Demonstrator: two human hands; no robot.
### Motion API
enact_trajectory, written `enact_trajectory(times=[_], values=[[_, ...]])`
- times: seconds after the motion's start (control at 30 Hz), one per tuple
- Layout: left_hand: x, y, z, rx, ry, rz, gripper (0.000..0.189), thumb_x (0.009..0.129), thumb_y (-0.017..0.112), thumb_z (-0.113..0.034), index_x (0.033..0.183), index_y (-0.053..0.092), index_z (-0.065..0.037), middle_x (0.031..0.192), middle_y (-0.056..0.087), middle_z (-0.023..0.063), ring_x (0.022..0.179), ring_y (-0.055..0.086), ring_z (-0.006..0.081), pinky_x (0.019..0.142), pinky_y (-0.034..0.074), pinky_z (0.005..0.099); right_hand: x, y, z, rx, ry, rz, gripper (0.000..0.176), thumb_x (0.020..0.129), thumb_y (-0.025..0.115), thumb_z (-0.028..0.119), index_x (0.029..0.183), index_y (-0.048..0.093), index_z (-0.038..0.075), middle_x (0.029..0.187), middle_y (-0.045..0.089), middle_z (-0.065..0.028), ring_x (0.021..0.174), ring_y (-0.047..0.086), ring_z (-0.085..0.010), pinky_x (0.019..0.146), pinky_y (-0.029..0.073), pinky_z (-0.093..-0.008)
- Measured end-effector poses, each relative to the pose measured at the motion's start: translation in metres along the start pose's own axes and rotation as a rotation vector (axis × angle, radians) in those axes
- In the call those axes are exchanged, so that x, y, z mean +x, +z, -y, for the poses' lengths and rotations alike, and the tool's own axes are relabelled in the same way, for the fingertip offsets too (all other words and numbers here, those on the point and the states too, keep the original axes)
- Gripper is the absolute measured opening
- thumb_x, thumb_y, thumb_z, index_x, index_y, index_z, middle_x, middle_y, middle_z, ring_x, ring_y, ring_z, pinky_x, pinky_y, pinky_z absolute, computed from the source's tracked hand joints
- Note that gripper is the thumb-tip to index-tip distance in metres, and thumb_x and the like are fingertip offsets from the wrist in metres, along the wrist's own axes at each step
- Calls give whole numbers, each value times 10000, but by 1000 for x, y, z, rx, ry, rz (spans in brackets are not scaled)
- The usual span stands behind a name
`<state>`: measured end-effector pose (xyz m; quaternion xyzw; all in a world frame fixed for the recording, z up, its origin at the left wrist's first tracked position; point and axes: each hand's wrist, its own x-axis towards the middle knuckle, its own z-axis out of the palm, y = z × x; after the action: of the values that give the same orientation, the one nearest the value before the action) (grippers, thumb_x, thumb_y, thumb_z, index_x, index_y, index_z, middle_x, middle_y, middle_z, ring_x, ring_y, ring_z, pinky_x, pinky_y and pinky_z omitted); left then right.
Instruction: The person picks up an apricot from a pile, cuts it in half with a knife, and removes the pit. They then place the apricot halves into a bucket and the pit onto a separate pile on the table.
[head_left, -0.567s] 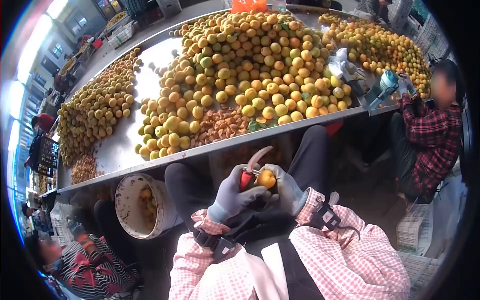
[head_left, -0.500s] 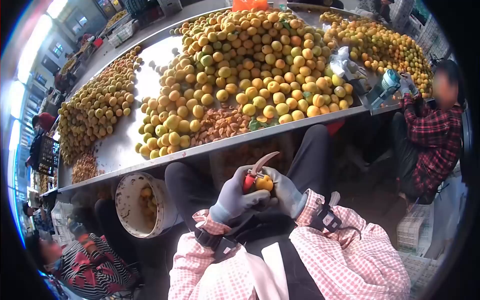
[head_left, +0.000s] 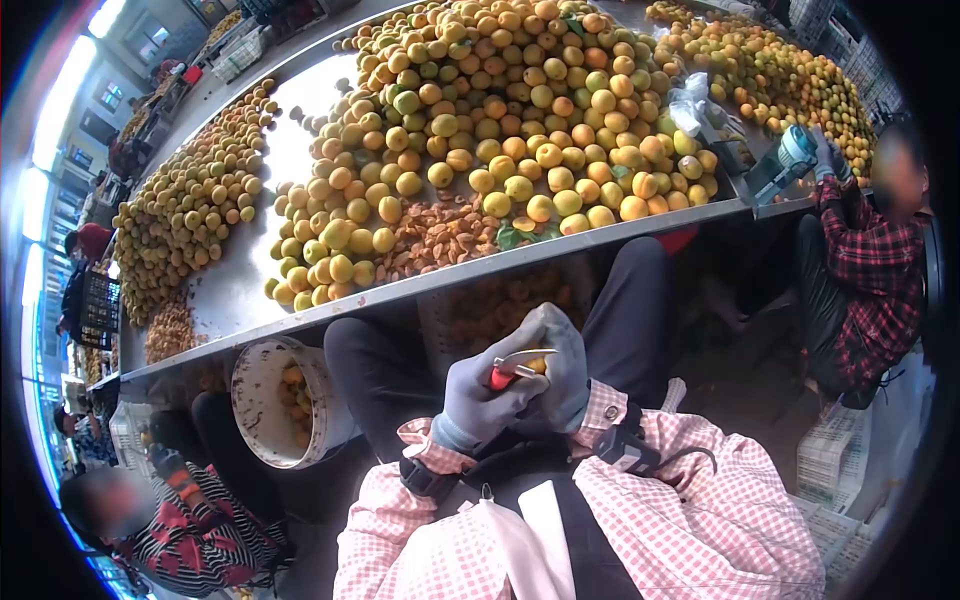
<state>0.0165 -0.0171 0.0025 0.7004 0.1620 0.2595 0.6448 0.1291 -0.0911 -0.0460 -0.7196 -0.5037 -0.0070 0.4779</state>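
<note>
My left hand (head_left: 482, 398), in a grey glove, is closed around the red handle of a knife (head_left: 500, 376) with a curved blade. The blade lies across a yellow-orange apricot (head_left: 537, 366), close to or against its skin. My gloved right hand (head_left: 566, 368) wraps round that apricot, so most of the fruit is hidden between the hands. Both hands meet above my lap. Below the table edge, behind them, a crate (head_left: 436, 340) of apricot pieces sits partly hidden between my knees.
A metal table (head_left: 225, 300) carries heaped apricots (head_left: 500, 90) and a pile of brown apricot stones (head_left: 440, 238). To my left stands a white bucket (head_left: 252, 420) with fruit pieces inside. A teal-topped device (head_left: 795, 150) is at the right table edge. People sit on both sides.
The knife blade has swung down from pointing up and away to lying across the apricot. My right hand has risen and now covers more of the fruit.
</note>
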Motion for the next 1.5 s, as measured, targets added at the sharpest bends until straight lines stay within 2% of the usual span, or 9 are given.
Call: enact_trajectory(times=[0.1,0.23,0.4,0.63,0.87,1.2,1.33,1.4,1.5], values=[[0,6,-20,-378,-174,-81,534,777,752,-20,1269,548,12,1044,658,20,807,599,76,721,487,222,3,2,-8,1386,367,100,351,932,545,239,1143,531,-41,1131,583,-188,965,601,-275,826,496,-368],[4,-5,-16,-456,-228,-60,582,763,778,-46,1284,529,30,1128,632,36,928,582,83,815,476,238,5,-6,-4,279,59,164,517,795,695,179,1219,484,-29,1152,548,-175,1054,565,-323,906,458,-394],[13,-19,-25,340,30,117,712,679,845,-167,1296,530,1,1057,682,121,950,649,135,842,487,257,23,-29,11,599,170,429,642,709,740,239,1212,467,-51,1115,540,-222,1049,543,-392,943,429,-424],[13,5,-18,-279,-66,36,676,735,799,-65,1327,490,44,1163,634,82,999,595,110,885,443,240,31,-23,28,258,-137,-117,336,832,624,269,971,492,-6,828,503,-163,726,545,-321,681,456,-381],[1,19,-25,-726,-286,-189,784,705,829,-88,1362,426,51,1291,539,156,1129,558,214,968,444,333,36,-20,30,1032,247,-39,251,981,410,228,859,458,14,751,435,-73,618,460,-221,551,390,-335],[12,1,-14,-590,-299,-79,705,777,771,-65,1377,414,30,1278,566,89,1092,561,130,959,443,275,37,-30,25,231,-28,-33,293,1019,377,266,1029,549,30,885,594,-64,762,586,-172,698,474,-290],[9,1,-14,-236,-152,-3,699,738,798,-43,1341,455,48,1296,565,91,1113,534,116,983,414,268,33,-29,30,1158,844,241,419,1032,320,380,995,565,43,931,619,-56,788,591,-111,718,486,-273],[7,9,-16,-383,-154,-49,637,744,783,-23,1308,495,53,1285,574,91,1109,539,118,978,415,265,22,-29,33,176,-80,-40,363,1003,436,332,1163,500,13,963,606,-85,788,602,-154,708,505,-309],[4,12,-23,-439,-204,-76,577,773,760,-45,1289,519,48,1247,591,88,1077,552,112,957,429,269,-17,20,-6,303,80,-45,498,913,566,129,1335,361,-39,952,589,-153,754,603,-263,621,503,-363]])
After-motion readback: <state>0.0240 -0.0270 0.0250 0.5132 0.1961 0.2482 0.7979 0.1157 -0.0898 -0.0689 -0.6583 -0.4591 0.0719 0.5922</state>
